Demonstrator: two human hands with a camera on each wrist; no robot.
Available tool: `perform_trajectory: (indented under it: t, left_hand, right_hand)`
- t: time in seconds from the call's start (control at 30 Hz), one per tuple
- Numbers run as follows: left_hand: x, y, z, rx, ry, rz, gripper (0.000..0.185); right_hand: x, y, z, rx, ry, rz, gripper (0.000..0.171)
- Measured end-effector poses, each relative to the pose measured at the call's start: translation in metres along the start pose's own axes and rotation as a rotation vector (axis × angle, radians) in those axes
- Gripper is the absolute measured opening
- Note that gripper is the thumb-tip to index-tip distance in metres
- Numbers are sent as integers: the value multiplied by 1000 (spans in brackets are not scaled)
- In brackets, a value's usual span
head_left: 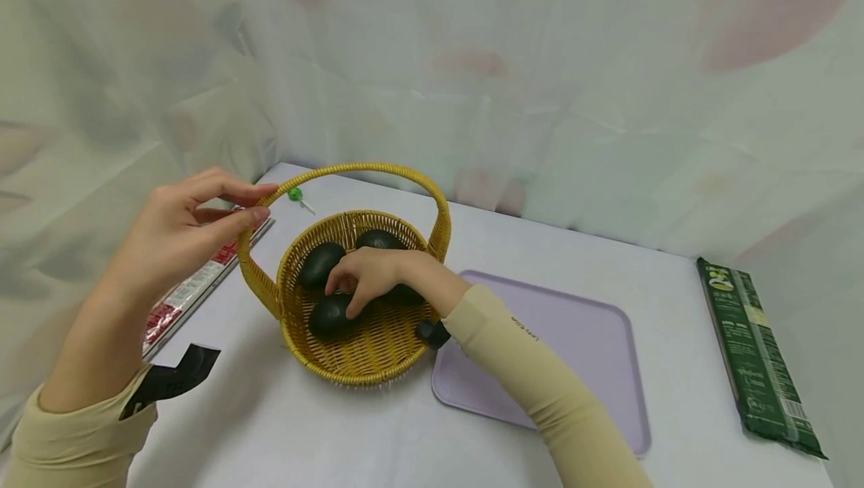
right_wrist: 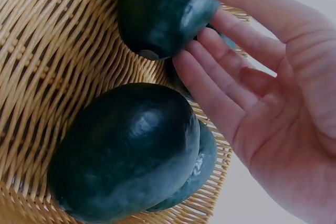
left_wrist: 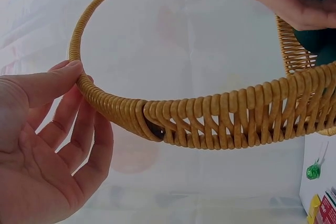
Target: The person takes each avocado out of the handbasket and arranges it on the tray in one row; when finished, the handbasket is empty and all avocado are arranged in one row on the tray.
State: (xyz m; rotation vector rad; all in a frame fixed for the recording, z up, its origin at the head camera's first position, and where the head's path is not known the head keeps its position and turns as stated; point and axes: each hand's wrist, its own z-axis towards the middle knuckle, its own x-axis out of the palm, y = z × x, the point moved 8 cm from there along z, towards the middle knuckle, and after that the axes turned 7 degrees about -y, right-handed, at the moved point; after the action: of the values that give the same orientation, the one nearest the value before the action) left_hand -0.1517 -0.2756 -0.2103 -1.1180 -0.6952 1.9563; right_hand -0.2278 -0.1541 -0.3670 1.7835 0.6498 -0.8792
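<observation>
A yellow woven basket [head_left: 361,381] with a tall arched handle [head_left: 378,167] stands on the white table. My left hand [head_left: 172,229] pinches the handle's left side between thumb and fingers, also visible in the left wrist view. Several dark green, glossy avocados [head_left: 320,264] lie inside the basket. Reaching in from the right, my right hand [head_left: 371,276] has its thumb and fingers around the front-left avocado [head_left: 328,317]. In the right wrist view, the thumb touches this avocado [right_wrist: 157,11] and the fingertips meet its side. Another avocado [right_wrist: 128,150] lies beside it.
A lilac tray [head_left: 594,357] lies right of the basket, partly under the right forearm. Farther right is a green packet [head_left: 756,357]. A green lollipop [head_left: 295,194] lies behind the basket, and a red and white package [head_left: 196,285] lies at left.
</observation>
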Motion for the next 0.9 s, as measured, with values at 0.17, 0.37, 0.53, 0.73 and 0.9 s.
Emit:
perform_trajectory:
  t: [0.17, 0.37, 0.53, 0.73, 0.9]
  left_hand:
    - [-1, 2, 0, -31, 2, 13, 19]
    - [-1, 3, 1, -42, 7, 6, 19]
    - [-2, 5, 1, -59, 7, -7, 19]
    - [-2, 4, 1, -49, 7, -19, 20]
    - [-2, 4, 1, -53, 9, -20, 19]
  right_hand:
    - [6, 2, 1, -1, 37, 61, 46]
    - [16, 5, 1, 4, 122, 179, 43]
    - [22, 3, 1, 33, 175, 239, 42]
    - [29, 3, 0, 56, 236, 311, 46]
    - [34, 3, -2, 100, 292, 364, 54]
